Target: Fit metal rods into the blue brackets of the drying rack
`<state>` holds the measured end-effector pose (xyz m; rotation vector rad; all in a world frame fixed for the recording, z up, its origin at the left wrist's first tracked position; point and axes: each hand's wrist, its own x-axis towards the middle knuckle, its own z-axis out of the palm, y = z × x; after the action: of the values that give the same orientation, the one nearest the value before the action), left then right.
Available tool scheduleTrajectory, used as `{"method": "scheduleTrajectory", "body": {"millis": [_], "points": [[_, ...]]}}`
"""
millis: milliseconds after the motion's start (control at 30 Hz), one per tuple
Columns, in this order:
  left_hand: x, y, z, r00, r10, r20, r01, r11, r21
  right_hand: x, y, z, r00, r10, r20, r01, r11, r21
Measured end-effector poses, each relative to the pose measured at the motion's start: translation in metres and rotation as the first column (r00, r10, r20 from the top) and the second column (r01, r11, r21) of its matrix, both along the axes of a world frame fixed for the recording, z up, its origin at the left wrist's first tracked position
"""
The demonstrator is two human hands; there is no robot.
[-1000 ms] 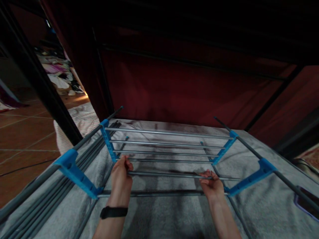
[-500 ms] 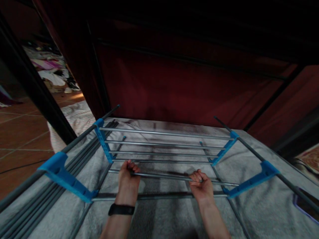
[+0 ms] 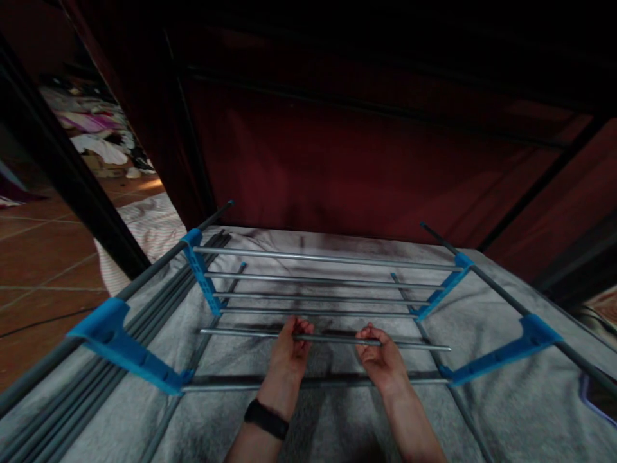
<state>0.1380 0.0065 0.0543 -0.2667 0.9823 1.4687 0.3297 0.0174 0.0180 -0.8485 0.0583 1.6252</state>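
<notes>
Both my hands hold one loose grey metal rod (image 3: 332,339) across the middle of a rack frame. My left hand (image 3: 292,344), a black band on its wrist, has its fingers curled round the rod left of centre. Right of centre, my right hand (image 3: 378,350) grips the same rod between thumb and fingers. The rod's two ends are free of the blue plastic brackets. Beyond it, several crossbars (image 3: 318,258) join the far left bracket (image 3: 201,273) and far right bracket (image 3: 446,288). A single crossbar (image 3: 332,384) joins the near left bracket (image 3: 128,347) and near right bracket (image 3: 508,350).
Spare grey rods (image 3: 116,347) lie bundled along the left on a grey blanket (image 3: 328,424). A dark red panel (image 3: 337,167) rises behind. At the right edge lies a phone (image 3: 598,399). Clothes (image 3: 99,148) are piled beyond a dark post on the left.
My left hand has moved right along the rod, closer to my right hand. The rod has shifted slightly left, and its right end has come away from the near right bracket.
</notes>
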Motion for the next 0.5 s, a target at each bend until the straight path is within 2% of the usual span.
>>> {"method": "scheduleTrajectory", "body": {"millis": [100, 267, 367, 500], "points": [[0.009, -0.004, 0.0, 0.992, -0.126, -0.011, 0.126, 0.992, 0.009, -0.006, -0.004, 0.007, 0.988, 0.14, 0.064, -0.145, 0.986, 0.082], [0.008, -0.006, 0.002, 0.979, -0.205, -0.01, 0.205, 0.975, 0.083, -0.017, -0.02, 0.02, 0.93, 0.308, 0.202, -0.353, 0.901, 0.253], [0.007, -0.007, 0.004, 0.975, -0.221, -0.012, 0.221, 0.97, 0.103, -0.02, -0.027, 0.024, 0.904, 0.31, 0.296, -0.392, 0.876, 0.281], [0.001, -0.008, 0.008, 0.968, -0.251, -0.008, 0.25, 0.962, 0.112, -0.018, -0.025, 0.018, 0.894, 0.223, 0.388, -0.326, 0.918, 0.225]]}}
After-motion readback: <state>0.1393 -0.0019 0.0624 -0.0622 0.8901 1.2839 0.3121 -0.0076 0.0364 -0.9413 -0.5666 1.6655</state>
